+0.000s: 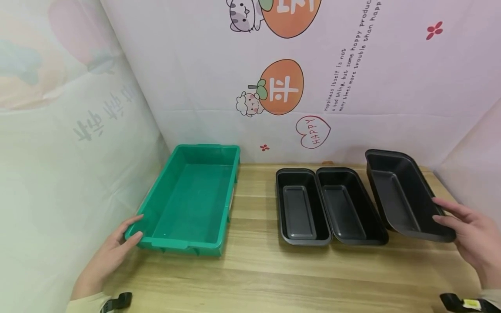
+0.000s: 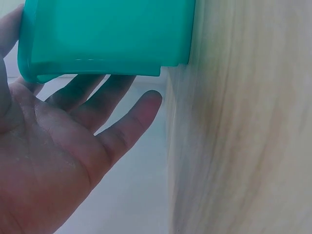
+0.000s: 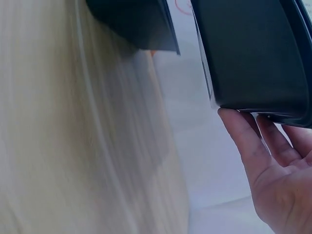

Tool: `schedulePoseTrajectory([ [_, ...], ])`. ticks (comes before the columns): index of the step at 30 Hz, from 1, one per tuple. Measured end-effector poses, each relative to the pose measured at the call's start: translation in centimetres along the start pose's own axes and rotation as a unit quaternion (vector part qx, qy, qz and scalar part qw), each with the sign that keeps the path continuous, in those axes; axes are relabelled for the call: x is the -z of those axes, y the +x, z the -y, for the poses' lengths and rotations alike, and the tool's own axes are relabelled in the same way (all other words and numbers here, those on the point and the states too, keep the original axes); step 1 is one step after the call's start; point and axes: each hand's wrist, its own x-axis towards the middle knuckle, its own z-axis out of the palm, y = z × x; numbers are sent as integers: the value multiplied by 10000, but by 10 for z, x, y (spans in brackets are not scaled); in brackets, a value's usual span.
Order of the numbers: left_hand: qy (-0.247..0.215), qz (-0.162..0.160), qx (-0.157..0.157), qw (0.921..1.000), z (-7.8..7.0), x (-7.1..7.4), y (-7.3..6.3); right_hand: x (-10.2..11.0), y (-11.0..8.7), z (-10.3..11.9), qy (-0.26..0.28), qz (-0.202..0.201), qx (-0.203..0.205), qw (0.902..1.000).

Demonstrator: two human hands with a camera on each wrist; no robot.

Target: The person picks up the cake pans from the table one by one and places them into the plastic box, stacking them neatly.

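A green plastic tray (image 1: 189, 202) stands on the left of the table. My left hand (image 1: 111, 252) holds its near left corner, thumb over the rim and fingers along the outer side; the little finger stands away from the tray in the left wrist view. At the right, my right hand (image 1: 475, 232) grips the right side of a black loaf pan (image 1: 403, 198), thumb inside the rim. This pan is tilted and raised off the wood, as the gap in the right wrist view shows, with fingertips (image 3: 234, 122) against its outer wall.
Two more black loaf pans, a left one (image 1: 299, 213) and a middle one (image 1: 346, 213), sit side by side on the wooden table (image 1: 250, 278). Printed cloth walls (image 1: 203, 82) enclose the back and both sides.
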Motion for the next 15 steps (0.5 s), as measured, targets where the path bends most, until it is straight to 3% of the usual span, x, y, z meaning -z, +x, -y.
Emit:
schedulePoseTrajectory([
  [9,-404,25,-10,9992,-2,-1,1,-25,2,11,753,248,201,9967],
  [15,-241,35,21,9997,-1,0,1,-43,5,16,1758,828,316,9804],
])
